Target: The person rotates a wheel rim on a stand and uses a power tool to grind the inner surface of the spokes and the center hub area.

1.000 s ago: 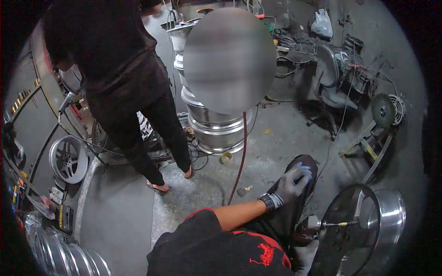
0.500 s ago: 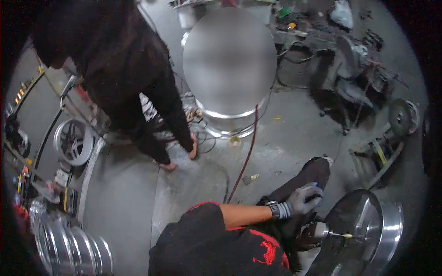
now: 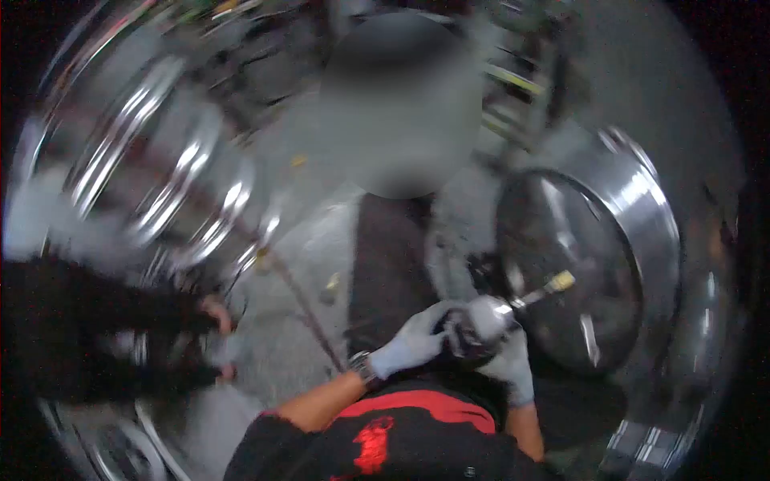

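Observation:
A die grinder with a black and silver body lies across my lap, its thin shaft ending in a yellow tip. My left hand, in a pale grey glove with a dark watch at the wrist, is closed on the body's left side. Gloved too, my right hand wraps the body from below and the right; its fingers are partly hidden. The tip points at the dark face of a wheel rim standing to my right. Blur hides whether they touch.
A stack of shiny rims stands at the upper left. A person in dark clothes is at the left. A dark red hose runs along the floor to my left. A frame with yellow parts stands ahead.
My left hand has come from over my leg onto the die grinder. My view has swung to the right, so the wheel rim and the grinder now lie nearer the middle.

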{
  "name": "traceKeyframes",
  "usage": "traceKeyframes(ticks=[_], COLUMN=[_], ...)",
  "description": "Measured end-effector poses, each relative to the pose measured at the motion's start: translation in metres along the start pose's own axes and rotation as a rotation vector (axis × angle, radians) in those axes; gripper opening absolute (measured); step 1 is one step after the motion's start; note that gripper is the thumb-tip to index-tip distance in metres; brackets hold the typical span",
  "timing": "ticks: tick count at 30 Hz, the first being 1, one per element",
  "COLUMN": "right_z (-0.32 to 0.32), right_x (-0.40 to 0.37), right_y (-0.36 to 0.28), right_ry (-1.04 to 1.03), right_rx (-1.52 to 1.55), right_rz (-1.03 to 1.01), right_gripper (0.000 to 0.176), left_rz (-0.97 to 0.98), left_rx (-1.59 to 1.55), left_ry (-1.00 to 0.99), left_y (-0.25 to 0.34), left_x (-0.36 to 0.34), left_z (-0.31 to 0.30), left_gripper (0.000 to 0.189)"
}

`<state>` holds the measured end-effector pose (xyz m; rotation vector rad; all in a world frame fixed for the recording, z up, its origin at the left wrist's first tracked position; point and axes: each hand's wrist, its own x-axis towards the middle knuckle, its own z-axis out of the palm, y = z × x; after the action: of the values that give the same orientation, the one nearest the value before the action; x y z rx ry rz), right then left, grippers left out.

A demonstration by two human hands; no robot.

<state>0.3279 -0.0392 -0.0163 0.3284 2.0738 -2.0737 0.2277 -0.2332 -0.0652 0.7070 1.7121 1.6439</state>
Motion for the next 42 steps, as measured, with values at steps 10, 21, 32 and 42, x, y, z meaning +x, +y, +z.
traceKeyframes(ticks=[10, 21, 32, 42], right_z=[-0.005, 0.035, -0.049, -0.049], right_x=[0.032, 0.062, 0.041, 0.043], right_y=[-0.070, -0.060, -0.035, -0.023], right_ry=[-0.132, 0.622, 0.298, 0.514], right_rx=[0.009, -0.316, 0.661, 0.499], right_rz=[-0.311, -0.473, -0.379, -0.362], right_gripper=[0.074, 0.117, 0.076, 0.059], left_rz=[-0.089, -0.036, 0.066, 0.133], left_rx=[0.034, -0.448, 0.255, 0.367], left_ry=[-0.524, 0.323, 0.020, 0.163], left_y=[-0.063, -0.004, 0.039, 0.014], left_x=[0.009, 0.050, 0.065, 0.063], left_z=[-0.031, 0.050, 0.043, 0.059], left_gripper=[0.069, 0.083, 0.081, 0.077])
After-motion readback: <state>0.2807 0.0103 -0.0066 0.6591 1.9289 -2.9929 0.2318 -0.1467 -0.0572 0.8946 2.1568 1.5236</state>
